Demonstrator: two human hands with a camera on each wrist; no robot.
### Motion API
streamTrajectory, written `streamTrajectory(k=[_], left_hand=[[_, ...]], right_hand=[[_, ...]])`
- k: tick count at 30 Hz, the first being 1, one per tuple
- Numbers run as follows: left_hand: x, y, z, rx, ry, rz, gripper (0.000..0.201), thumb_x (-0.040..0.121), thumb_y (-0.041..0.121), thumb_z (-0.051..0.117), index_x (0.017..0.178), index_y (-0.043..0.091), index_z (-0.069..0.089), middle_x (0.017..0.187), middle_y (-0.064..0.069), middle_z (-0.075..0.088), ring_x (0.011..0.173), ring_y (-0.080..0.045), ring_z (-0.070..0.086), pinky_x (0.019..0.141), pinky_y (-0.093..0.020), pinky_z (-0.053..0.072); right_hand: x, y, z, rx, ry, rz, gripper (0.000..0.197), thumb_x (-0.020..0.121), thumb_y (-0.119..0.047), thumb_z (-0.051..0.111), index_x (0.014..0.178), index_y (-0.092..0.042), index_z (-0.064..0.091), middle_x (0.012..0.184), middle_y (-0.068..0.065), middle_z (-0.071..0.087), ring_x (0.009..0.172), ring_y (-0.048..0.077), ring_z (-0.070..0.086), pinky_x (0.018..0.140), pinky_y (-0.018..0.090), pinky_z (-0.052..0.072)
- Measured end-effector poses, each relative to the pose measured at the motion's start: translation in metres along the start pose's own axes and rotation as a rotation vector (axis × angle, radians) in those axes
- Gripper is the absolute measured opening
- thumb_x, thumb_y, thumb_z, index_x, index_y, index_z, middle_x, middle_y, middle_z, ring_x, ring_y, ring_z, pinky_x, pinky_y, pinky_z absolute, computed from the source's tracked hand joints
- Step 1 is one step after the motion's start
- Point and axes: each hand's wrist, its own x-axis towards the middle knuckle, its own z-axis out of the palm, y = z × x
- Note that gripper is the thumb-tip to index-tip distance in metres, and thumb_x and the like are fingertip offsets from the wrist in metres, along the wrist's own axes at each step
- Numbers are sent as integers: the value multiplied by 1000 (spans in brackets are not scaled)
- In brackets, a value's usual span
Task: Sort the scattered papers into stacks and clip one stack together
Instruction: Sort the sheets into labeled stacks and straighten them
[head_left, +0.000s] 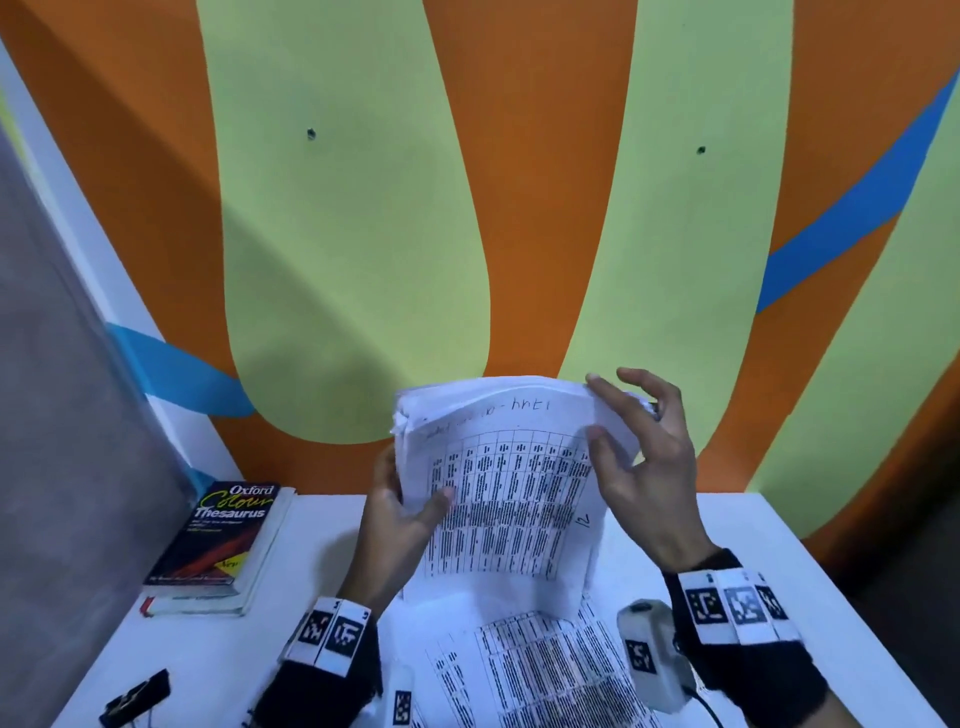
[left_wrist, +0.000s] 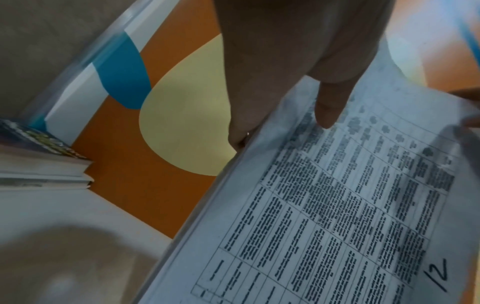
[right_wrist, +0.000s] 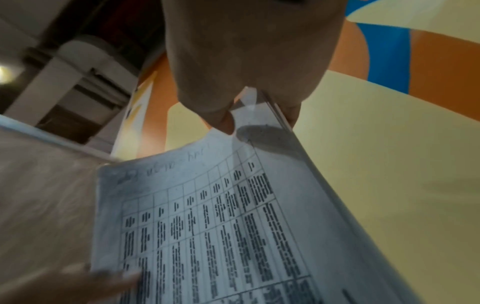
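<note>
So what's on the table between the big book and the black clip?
Nothing. In the head view, only bare white table lies between the thesaurus and the binder clip.

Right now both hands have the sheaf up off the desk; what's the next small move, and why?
Probably lower the sheaf and tap its bottom edge on the table to square it. The left hand grips one side and the right hand pinches the top corner, but the sheets there look splayed and uneven. The binder clip lies unused at the near left, so squaring likely comes first.
</note>
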Motion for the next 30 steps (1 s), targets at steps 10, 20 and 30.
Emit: streamTrajectory(k=[10,20,30], left_hand=[[11,32,9,2,75,35,20,91,12,59,110,9,57,85,0,64,70,-10,58,50,-8,46],[4,-13,-1,-7,-24,-200,16,78,22,75,92,23,66,84,10,69,81,-10,64,74,-24,50],[25,12,-33,289,287,-59,42,85,30,67,53,13,46,48,-3,38,41,-15,34,43,-24,26]], right_hand=[[-9,3,16,353,-63,384,46,92,-4,55,127,-29,38,122,1,58,115,11,55,101,37,46],[-63,60,41,144,-290,683,15,91,-4,49,101,6,45,97,30,54,92,42,52,74,42,42],[-120,88,20,-669,-1083,868,102,58,-84,54,132,-15,37,134,19,40,124,37,46,100,45,43]])
